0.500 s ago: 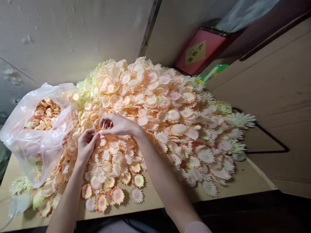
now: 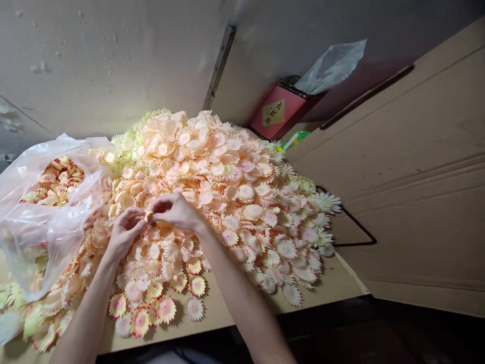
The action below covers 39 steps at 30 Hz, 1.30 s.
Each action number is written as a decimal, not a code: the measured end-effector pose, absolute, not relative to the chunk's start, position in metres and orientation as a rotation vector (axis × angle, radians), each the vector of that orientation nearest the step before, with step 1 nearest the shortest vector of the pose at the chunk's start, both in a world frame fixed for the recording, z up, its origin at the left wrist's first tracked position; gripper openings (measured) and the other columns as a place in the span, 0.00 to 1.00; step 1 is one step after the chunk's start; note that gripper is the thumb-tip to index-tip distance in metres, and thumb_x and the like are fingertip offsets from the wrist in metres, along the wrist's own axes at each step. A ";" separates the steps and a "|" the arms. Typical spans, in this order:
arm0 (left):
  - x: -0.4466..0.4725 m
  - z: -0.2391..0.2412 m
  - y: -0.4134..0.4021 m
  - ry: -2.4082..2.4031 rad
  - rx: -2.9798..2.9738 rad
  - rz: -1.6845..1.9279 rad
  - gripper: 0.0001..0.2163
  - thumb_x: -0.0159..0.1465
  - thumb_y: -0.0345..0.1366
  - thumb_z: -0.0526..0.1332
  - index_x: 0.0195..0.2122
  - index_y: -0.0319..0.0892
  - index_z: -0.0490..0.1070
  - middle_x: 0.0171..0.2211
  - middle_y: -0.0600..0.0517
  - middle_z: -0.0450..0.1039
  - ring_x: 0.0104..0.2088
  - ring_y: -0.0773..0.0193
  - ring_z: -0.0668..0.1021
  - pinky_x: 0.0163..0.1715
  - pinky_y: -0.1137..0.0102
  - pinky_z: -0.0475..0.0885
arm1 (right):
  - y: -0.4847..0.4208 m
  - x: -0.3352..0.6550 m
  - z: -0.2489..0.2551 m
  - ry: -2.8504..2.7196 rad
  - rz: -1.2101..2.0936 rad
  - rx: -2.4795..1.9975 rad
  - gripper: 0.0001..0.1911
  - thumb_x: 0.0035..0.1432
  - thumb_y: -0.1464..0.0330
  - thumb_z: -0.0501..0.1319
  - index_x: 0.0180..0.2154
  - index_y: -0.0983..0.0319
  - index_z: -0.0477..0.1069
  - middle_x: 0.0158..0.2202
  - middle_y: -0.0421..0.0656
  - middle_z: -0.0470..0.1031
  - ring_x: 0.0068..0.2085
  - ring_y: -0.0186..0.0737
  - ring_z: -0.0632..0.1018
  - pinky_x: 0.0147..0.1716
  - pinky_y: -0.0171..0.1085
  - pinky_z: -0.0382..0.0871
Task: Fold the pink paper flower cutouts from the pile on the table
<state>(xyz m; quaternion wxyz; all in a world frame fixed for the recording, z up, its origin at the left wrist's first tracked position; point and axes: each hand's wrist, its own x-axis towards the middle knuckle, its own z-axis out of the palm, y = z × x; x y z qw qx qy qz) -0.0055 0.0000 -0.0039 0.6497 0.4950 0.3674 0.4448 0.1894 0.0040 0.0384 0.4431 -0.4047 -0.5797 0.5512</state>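
A small yellowish artificial flower piece [image 2: 148, 216] is pinched between the fingertips of both hands. My left hand [image 2: 127, 228] has it from the left, thumb and fingers closed together. From the right, my right hand [image 2: 175, 212] grips it with bent fingers. Below and around both hands spreads a large heap of artificial flower heads [image 2: 212, 172], pale pink and cream with toothed red-tipped petals. Left of the hands, a translucent plastic bag [image 2: 68, 227] gapes, showing curled yellow-and-red flower pieces [image 2: 58, 179] inside.
The heap covers much of a wooden tabletop [image 2: 220, 323]. Behind it stand a red tin [image 2: 278, 111] with a plastic bag in its top and a green packet [image 2: 295, 140]. A large cardboard sheet [image 2: 409, 202] and a black metal bracket [image 2: 356, 244] are at the right.
The view has shifted, so most of the scene sits farther left. My hands stay together; a yellowish flower piece now shows between the fingertips, where a pinkish bit showed before.
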 end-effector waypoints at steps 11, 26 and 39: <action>-0.002 0.003 -0.005 0.852 1.215 1.034 0.18 0.54 0.38 0.73 0.46 0.42 0.79 0.37 0.47 0.82 0.37 0.63 0.82 0.40 0.72 0.76 | -0.016 0.179 0.007 -1.214 1.073 -0.981 0.12 0.45 0.65 0.74 0.35 0.60 0.80 0.35 0.44 0.80 0.34 0.37 0.79 0.36 0.37 0.75; 0.000 0.002 -0.004 0.769 1.140 1.022 0.17 0.50 0.33 0.75 0.41 0.42 0.80 0.44 0.45 0.81 0.41 0.58 0.83 0.40 0.67 0.81 | -0.019 0.189 0.008 -1.237 1.415 -0.996 0.14 0.46 0.60 0.74 0.33 0.61 0.82 0.34 0.44 0.83 0.35 0.37 0.79 0.38 0.36 0.73; 0.002 0.001 -0.005 0.791 1.207 1.061 0.20 0.49 0.32 0.75 0.44 0.44 0.80 0.46 0.46 0.81 0.44 0.60 0.82 0.44 0.68 0.79 | -0.019 0.193 0.005 -1.330 1.486 -0.949 0.12 0.54 0.59 0.68 0.32 0.63 0.76 0.29 0.39 0.74 0.31 0.33 0.73 0.34 0.34 0.66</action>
